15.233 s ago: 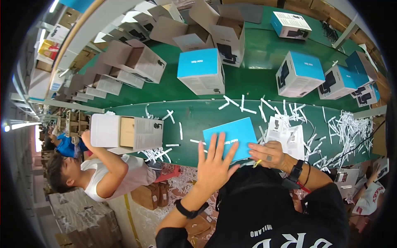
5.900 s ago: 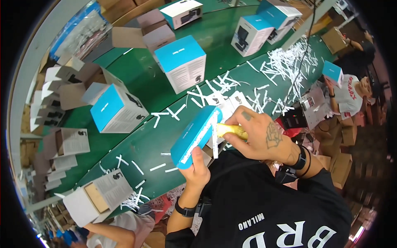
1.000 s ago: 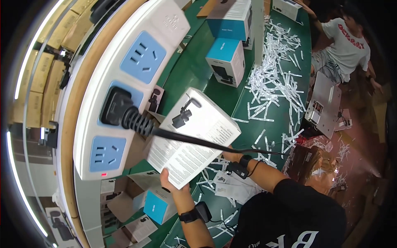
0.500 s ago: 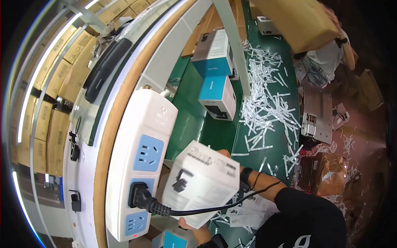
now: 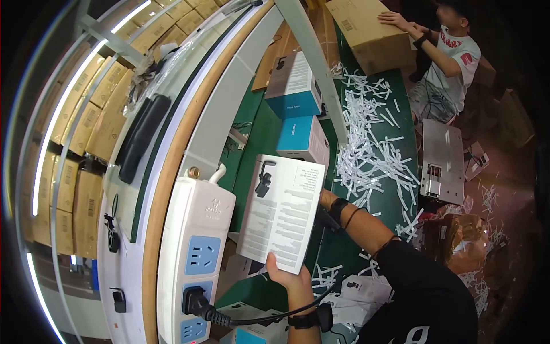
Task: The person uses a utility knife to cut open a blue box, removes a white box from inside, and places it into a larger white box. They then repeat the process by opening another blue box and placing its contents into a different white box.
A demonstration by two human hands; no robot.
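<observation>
A white product box (image 5: pixel 282 213), printed with a picture of a black device and columns of small text, is held up and tilted between my hands. My left hand (image 5: pixel 289 277) supports its lower edge, thumb on the printed face and fingers beneath. At the right edge my right hand (image 5: pixel 326 200) grips it; its fingers are hidden behind the box. Just left of the box is a white power strip (image 5: pixel 212 215) with blue sockets. A black plug (image 5: pixel 196 301) sits in it, and its cord (image 5: pixel 258 320) runs across below my left hand.
Teal-and-white boxes (image 5: pixel 295 86) stand beyond on the green table (image 5: pixel 258 123). Paper shreds (image 5: pixel 372 143) cover its right part. A co-worker (image 5: pixel 455 63) handles a large carton (image 5: pixel 372 34) at the far right. Stacked cartons (image 5: pixel 86 195) fill shelves at left. Another box (image 5: pixel 252 332) lies below.
The box has been turned to show a different, text-covered face and moved slightly up and away from the plug. The co-worker's carton has been lowered onto the table.
</observation>
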